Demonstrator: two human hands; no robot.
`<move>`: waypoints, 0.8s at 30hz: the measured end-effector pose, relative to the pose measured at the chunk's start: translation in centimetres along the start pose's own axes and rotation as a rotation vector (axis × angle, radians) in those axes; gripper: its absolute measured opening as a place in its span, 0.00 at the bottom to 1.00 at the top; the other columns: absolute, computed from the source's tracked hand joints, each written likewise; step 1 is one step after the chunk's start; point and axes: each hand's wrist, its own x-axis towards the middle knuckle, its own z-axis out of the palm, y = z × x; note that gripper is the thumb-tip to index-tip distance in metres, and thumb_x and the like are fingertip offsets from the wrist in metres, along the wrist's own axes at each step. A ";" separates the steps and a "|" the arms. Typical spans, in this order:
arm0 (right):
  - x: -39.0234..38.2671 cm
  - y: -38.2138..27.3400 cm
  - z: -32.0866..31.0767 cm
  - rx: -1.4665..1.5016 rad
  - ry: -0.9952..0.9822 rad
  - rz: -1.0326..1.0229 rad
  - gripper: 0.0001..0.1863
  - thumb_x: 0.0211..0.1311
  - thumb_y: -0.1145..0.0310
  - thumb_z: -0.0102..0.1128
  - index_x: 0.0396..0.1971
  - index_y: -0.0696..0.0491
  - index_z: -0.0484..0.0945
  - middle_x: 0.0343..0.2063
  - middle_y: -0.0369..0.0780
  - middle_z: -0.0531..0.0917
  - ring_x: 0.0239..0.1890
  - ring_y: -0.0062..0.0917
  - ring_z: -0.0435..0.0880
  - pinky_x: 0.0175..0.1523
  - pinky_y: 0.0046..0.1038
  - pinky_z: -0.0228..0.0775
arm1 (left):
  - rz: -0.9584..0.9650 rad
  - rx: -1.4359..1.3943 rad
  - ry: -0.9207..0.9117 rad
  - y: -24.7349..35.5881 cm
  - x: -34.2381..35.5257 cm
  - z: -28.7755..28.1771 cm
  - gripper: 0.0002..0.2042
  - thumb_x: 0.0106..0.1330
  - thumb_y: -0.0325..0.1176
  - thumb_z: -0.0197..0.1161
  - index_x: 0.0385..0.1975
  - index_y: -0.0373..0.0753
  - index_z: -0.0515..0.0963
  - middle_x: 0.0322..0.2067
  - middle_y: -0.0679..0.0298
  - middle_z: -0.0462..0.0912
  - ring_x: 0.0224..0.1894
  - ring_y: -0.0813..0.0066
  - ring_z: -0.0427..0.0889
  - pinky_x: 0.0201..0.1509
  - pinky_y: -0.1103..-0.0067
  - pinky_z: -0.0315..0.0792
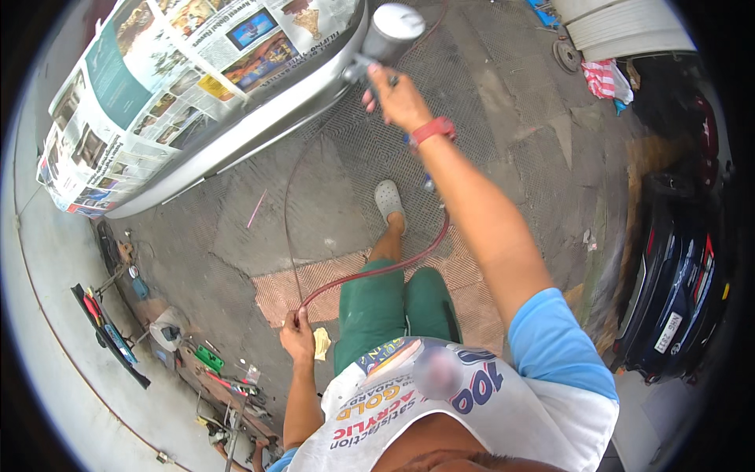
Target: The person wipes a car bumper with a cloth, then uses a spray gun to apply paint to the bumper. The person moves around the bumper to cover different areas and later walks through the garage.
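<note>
My right hand (403, 102) is wrapped round the handle of a spray gun (363, 72) with a pale cup (395, 30) on top. The gun is held close to the end of a silver car body panel (271, 130), seemingly a bumper. Above that panel, newspaper sheets (118, 86) cover the surface. Lower down, my left hand (297, 338) is closed on a red hose (358, 275). One stretch of hose curves across my leg and up toward the gun; a thinner-looking stretch runs forward over the floor. Whether the gun is spraying cannot be made out.
A dark car (668, 291) stands at the right. Beyond my right hand lie a metal disc (565, 57) and a red-and-white striped bag (599, 79). Tools, among them a green one (209, 359), line the left wall. Textured mats (503, 102) cover part of the floor.
</note>
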 end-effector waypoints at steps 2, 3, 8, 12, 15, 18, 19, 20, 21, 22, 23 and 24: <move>4.0 -0.3 -4.0 -0.063 0.030 -0.023 0.34 0.79 0.39 0.49 0.58 0.57 0.82 0.28 0.37 0.88 0.25 0.17 0.84 0.22 0.22 0.71 | -0.018 0.005 -0.062 4.6 0.0 0.6 0.19 0.75 0.45 0.66 0.32 0.32 0.82 0.18 0.53 0.77 0.20 0.60 0.75 0.29 0.65 0.69; 6.0 -0.5 -5.7 -0.063 0.065 -0.042 0.33 0.80 0.40 0.48 0.55 0.58 0.83 0.28 0.37 0.88 0.24 0.18 0.84 0.22 0.22 0.71 | -0.018 0.010 -0.097 6.1 0.2 1.1 0.18 0.75 0.45 0.66 0.32 0.32 0.82 0.19 0.52 0.78 0.20 0.59 0.76 0.29 0.64 0.69; 16.0 -3.5 -13.8 -0.087 0.216 -0.120 0.33 0.78 0.39 0.50 0.50 0.57 0.85 0.28 0.39 0.89 0.24 0.20 0.86 0.21 0.24 0.72 | -0.024 -0.041 -0.157 13.0 0.2 4.0 0.18 0.75 0.46 0.66 0.35 0.34 0.84 0.20 0.50 0.79 0.22 0.55 0.78 0.31 0.63 0.71; 19.7 -4.1 -16.7 -0.168 0.360 -0.240 0.29 0.79 0.43 0.52 0.50 0.57 0.85 0.28 0.39 0.90 0.24 0.21 0.86 0.25 0.28 0.76 | -0.134 -0.067 -0.144 18.7 0.0 5.3 0.20 0.75 0.48 0.65 0.34 0.33 0.83 0.22 0.49 0.80 0.24 0.52 0.80 0.33 0.62 0.72; 18.4 -1.5 -16.7 -0.218 0.276 -0.236 0.27 0.80 0.46 0.53 0.51 0.58 0.85 0.28 0.40 0.89 0.25 0.22 0.86 0.31 0.29 0.78 | -0.243 -0.083 -0.124 20.9 -2.1 6.9 0.20 0.74 0.49 0.66 0.34 0.33 0.83 0.23 0.48 0.81 0.25 0.52 0.81 0.34 0.62 0.73; 12.6 1.7 -15.1 -0.262 -0.011 -0.310 0.25 0.83 0.51 0.49 0.55 0.59 0.82 0.29 0.39 0.89 0.31 0.23 0.87 0.39 0.31 0.80 | -0.313 -0.096 -0.043 21.7 -5.2 9.5 0.20 0.74 0.48 0.66 0.34 0.33 0.83 0.23 0.48 0.81 0.26 0.53 0.81 0.36 0.62 0.73; 10.9 3.2 -14.5 -0.266 -0.094 -0.328 0.23 0.83 0.54 0.50 0.57 0.59 0.81 0.29 0.40 0.89 0.32 0.24 0.88 0.42 0.31 0.80 | -0.324 -0.107 -0.002 22.3 -6.4 10.5 0.20 0.74 0.48 0.66 0.34 0.33 0.83 0.23 0.48 0.82 0.26 0.53 0.81 0.36 0.62 0.73; 9.1 3.9 -13.6 -0.247 -0.132 -0.306 0.23 0.81 0.53 0.52 0.55 0.58 0.82 0.29 0.43 0.89 0.30 0.28 0.88 0.41 0.33 0.80 | -0.318 -0.133 0.095 23.2 -7.8 11.3 0.20 0.73 0.47 0.68 0.33 0.33 0.83 0.23 0.49 0.82 0.25 0.55 0.80 0.35 0.63 0.73; 6.9 4.7 -12.4 -0.227 -0.166 -0.268 0.23 0.79 0.51 0.55 0.53 0.56 0.83 0.28 0.46 0.89 0.29 0.32 0.87 0.40 0.35 0.80 | -0.359 -0.106 0.128 23.8 -9.2 11.3 0.19 0.73 0.47 0.68 0.33 0.32 0.83 0.23 0.50 0.82 0.24 0.56 0.80 0.34 0.64 0.73; 4.4 4.6 -11.7 -0.257 -0.251 -0.239 0.23 0.78 0.51 0.55 0.55 0.55 0.83 0.29 0.49 0.88 0.30 0.36 0.88 0.41 0.39 0.80 | -0.407 -0.074 0.147 24.3 -11.0 11.0 0.19 0.72 0.47 0.69 0.33 0.32 0.83 0.22 0.51 0.82 0.23 0.58 0.79 0.33 0.65 0.73; 4.2 4.4 -10.7 -0.284 -0.337 -0.247 0.23 0.78 0.50 0.56 0.57 0.54 0.82 0.30 0.52 0.88 0.32 0.40 0.88 0.43 0.42 0.80 | -0.445 -0.061 0.195 25.7 -11.9 12.5 0.19 0.72 0.46 0.69 0.33 0.32 0.83 0.21 0.52 0.81 0.22 0.60 0.78 0.32 0.66 0.72; 4.3 5.8 -8.4 -0.180 -0.322 -0.428 0.25 0.78 0.50 0.56 0.59 0.54 0.81 0.32 0.52 0.88 0.33 0.44 0.89 0.43 0.45 0.80 | -0.481 -0.028 0.251 26.7 -12.9 13.2 0.19 0.72 0.46 0.69 0.33 0.32 0.83 0.21 0.53 0.81 0.22 0.62 0.77 0.31 0.66 0.72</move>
